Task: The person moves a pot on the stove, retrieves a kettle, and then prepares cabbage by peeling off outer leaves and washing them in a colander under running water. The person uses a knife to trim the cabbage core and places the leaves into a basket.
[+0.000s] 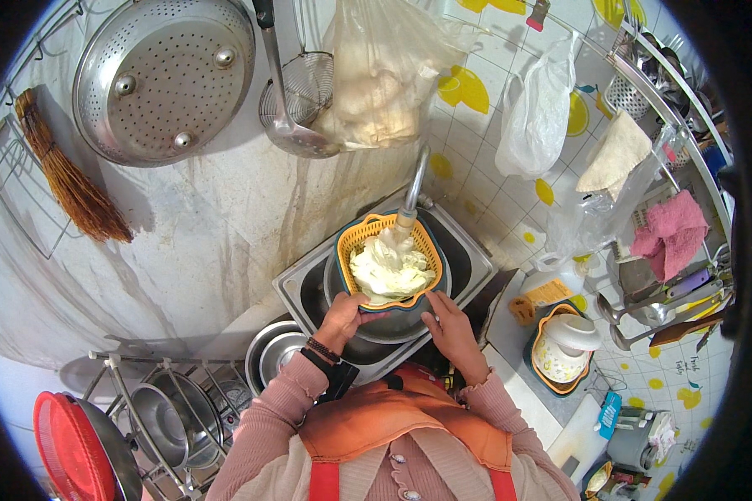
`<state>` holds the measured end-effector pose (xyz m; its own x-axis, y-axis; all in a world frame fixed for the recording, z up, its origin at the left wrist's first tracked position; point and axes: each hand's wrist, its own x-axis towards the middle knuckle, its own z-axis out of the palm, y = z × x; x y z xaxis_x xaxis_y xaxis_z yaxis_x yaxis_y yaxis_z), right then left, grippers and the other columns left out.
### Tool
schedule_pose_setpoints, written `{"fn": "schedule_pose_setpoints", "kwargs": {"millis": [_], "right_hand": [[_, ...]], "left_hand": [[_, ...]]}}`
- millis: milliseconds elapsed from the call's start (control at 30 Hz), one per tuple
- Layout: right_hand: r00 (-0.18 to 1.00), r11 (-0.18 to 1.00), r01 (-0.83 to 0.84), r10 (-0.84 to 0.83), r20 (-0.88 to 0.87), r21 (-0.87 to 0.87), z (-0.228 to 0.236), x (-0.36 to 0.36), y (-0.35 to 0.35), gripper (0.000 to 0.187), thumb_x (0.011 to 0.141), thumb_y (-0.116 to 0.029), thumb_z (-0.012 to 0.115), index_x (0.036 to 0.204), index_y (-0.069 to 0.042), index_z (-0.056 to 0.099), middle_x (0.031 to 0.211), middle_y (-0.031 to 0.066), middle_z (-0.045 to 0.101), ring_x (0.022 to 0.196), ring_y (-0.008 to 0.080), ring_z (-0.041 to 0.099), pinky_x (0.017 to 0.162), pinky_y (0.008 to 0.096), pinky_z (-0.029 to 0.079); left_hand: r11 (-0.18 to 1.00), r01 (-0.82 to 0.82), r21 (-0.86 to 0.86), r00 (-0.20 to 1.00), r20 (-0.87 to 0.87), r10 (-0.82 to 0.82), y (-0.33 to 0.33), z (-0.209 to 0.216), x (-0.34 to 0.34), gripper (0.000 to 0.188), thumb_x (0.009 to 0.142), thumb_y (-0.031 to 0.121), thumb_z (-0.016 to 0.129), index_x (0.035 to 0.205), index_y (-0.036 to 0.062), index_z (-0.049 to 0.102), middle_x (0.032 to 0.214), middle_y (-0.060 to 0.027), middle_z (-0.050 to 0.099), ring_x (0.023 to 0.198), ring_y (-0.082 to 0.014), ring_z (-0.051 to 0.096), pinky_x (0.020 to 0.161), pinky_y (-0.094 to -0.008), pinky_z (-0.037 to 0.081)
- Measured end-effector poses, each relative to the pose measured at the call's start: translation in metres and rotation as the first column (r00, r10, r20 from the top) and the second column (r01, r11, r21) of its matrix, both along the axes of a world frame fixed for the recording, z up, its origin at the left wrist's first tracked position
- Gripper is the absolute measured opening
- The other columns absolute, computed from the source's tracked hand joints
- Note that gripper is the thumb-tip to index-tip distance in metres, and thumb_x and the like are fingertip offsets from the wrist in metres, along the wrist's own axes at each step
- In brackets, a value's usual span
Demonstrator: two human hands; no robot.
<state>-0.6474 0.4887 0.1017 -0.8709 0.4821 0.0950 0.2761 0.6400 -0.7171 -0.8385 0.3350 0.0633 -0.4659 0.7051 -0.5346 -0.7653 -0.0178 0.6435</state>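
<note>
A yellow plastic drain basket (434, 244) with a dark teal outer edge is held tilted over the sink (307, 292), beneath the metal tap (415, 179). Pale, yellowish-white cabbage leaves (390, 269) are heaped in it, and water from the spout seems to run onto them. My left hand (343, 322) grips the near left rim, fingers curled under it. At the near right corner my right hand (451, 328) holds the edge, its thumb set apart from the fingers. Under the basket a large metal basin (384, 330) sits in the sink, mostly covered.
Metal bowls (259, 355) stand left of the sink, beside a rack with pans (160, 422) and a red colander (68, 447). On the right counter are a basket with lidded crockery (566, 355) and a jug (551, 292). A ladle (301, 138) and plastic bags (539, 113) hang above.
</note>
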Motion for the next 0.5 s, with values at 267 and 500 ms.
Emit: {"fn": "schedule_pose_setpoints", "kwargs": {"millis": [267, 500], "right_hand": [[1.000, 1.000, -0.006, 0.006, -0.003, -0.001, 0.0000, 0.0004, 0.0010, 0.045, 0.095, -0.018, 0.065, 0.135, -0.002, 0.054, 0.133, 0.0265, 0.057, 0.118, 0.0433, 0.058, 0.099, 0.0411, 0.048], [1.000, 1.000, -0.008, 0.008, -0.004, 0.004, -0.0010, 0.0017, 0.0032, 0.045, 0.095, -0.019, 0.065, 0.136, -0.003, 0.054, 0.131, 0.0270, 0.057, 0.118, 0.0437, 0.058, 0.100, 0.0421, 0.048]], "left_hand": [[1.000, -0.017, 0.001, 1.000, 0.004, 0.017, 0.0008, 0.0013, 0.0016, 0.045, 0.089, 0.001, 0.050, 0.128, -0.0209, 0.044, 0.123, -0.0294, 0.061, 0.105, -0.0403, 0.067, 0.087, -0.0495, 0.061], [1.000, -0.010, -0.018, 1.000, 0.004, 0.010, 0.0024, 0.0038, 0.0029, 0.045, 0.089, 0.000, 0.048, 0.128, -0.0215, 0.044, 0.123, -0.0296, 0.060, 0.105, -0.0400, 0.067, 0.086, -0.0479, 0.062]]}}
